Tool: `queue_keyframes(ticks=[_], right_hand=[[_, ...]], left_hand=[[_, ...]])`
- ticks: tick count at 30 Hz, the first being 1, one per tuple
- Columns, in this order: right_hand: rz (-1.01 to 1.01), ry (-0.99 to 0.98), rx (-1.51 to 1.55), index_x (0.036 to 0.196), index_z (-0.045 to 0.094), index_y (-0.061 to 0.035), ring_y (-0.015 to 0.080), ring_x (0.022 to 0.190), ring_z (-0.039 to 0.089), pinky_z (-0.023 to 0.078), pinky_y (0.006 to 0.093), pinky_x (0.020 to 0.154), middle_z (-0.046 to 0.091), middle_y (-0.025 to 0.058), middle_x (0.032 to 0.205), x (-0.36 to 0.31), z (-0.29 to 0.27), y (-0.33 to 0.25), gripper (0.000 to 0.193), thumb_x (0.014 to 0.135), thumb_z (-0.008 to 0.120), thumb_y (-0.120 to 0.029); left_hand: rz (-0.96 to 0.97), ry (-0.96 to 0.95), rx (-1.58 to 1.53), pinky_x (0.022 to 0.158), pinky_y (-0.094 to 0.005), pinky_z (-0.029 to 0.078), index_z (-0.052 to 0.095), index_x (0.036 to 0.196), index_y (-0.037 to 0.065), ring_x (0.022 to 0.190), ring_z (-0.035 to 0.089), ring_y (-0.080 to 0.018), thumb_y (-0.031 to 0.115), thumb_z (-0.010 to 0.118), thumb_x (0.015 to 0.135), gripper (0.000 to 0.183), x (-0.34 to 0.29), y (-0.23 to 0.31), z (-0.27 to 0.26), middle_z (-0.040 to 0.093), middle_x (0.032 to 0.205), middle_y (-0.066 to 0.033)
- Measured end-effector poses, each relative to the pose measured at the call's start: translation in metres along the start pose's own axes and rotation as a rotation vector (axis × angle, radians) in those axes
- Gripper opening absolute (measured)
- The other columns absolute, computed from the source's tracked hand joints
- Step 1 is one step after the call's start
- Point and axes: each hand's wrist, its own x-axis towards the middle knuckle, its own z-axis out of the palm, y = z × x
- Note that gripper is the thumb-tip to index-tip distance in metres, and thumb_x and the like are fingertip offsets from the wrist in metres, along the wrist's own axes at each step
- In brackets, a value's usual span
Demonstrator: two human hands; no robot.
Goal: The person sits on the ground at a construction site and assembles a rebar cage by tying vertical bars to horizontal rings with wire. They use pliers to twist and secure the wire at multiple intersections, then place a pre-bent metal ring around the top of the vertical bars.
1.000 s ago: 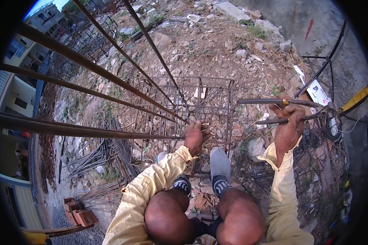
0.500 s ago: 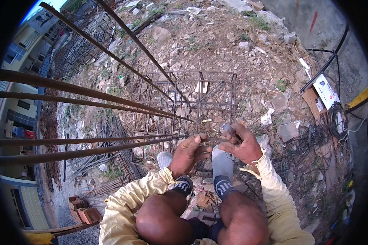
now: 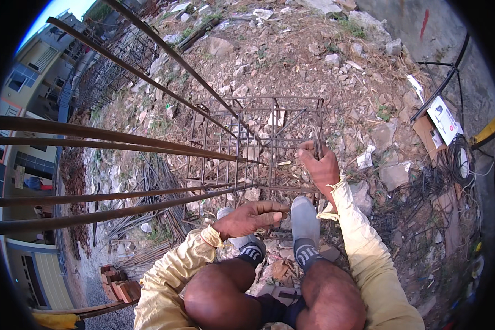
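My right hand (image 3: pixel 320 163) is closed around a pair of dark metal pliers (image 3: pixel 317 142), which point away from me over the right side of a rebar cage (image 3: pixel 297 141). Lower and to the left, above my shoes, my left hand (image 3: pixel 250 218) has its fingers stretched toward the right, with the thumb drawn in against them. Whatever lies between thumb and fingers is too small to make out. The cage of thin rusty bars lies in front of my feet, and long steel rods (image 3: pixel 132 135) run from it toward the left and far left.
Rubble and dry soil (image 3: pixel 280 60) spread beyond the cage. Cut rods (image 3: pixel 154 192) lie in a pile at the left, with red bricks (image 3: pixel 118 283) nearer me. On the right are a cardboard box (image 3: pixel 429 135), a cable coil (image 3: pixel 457 162) and a concrete wall (image 3: pixel 440 33).
My right hand has moved forward, away from me, with the pliers now pointing ahead. My left hand has come nearer to me, and the two hands are farther apart.
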Motion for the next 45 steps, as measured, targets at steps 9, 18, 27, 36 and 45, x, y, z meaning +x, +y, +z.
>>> queue_keyframes(ticks=[9,18,27,36,45], right_hand=[[-0.016,-0.308,-0.195,0.087,0.068,-0.0043,0.0164,0.066,0.061,0.048,0.0319,0.064,0.065,0.0059,0.071,0.032,0.007,-0.014,0.026,0.077,0.069,-0.028],[0.114,-0.27,-0.024,0.087,0.069,-0.0028,0.0128,0.067,0.056,0.046,0.0318,0.064,0.063,0.0019,0.071,0.014,0.074,-0.009,0.02,0.081,0.07,-0.022],[0.268,-0.162,0.248,0.084,0.069,-0.0064,0.0119,0.058,0.055,0.044,0.0302,0.054,0.063,0.0025,0.066,0.042,0.117,-0.044,0.016,0.081,0.067,-0.022],[0.305,-0.104,0.11,0.08,0.069,-0.0044,0.0179,0.061,0.06,0.051,0.0338,0.063,0.064,0.0067,0.066,0.074,0.116,-0.07,0.016,0.079,0.067,-0.02],[0.015,-0.1,0.204,0.086,0.067,-0.0068,0.0172,0.071,0.064,0.051,0.031,0.066,0.068,0.008,0.077,0.091,0.116,-0.064,0.015,0.078,0.071,-0.019]], left_hand=[[0.084,0.834,0.234,0.086,-0.0293,0.051,0.056,0.128,0.003,0.103,0.062,-0.0166,0.033,0.055,0.099,0.041,-0.155,0.022,-0.151,0.063,0.114,-0.0077],[0.092,0.694,0.145,0.089,-0.0381,0.05,0.054,0.131,0.005,0.107,0.061,-0.0203,0.038,0.052,0.099,0.045,-0.024,0.155,-0.218,0.062,0.124,-0.0083],[0.031,0.235,0.401,0.086,-0.0348,0.052,0.057,0.126,0.002,0.101,0.064,-0.0197,0.043,0.058,0.095,0.052,0.051,0.172,-0.252,0.067,0.112,-0.0101],[-0.069,0.278,0.228,0.085,-0.0341,0.056,0.058,0.12,-0.004,0.09,0.067,-0.02,0.02,0.068,0.091,0.039,0.069,0.209,-0.207,0.069,0.101,-0.0127],[-0.002,0.154,0.353,0.067,-0.024,0.057,0.061,0.113,0.0,0.072,0.067,-0.0132,0.008,0.067,0.088,0.027,0.082,0.211,-0.196,0.07,0.088,-0.0062]])
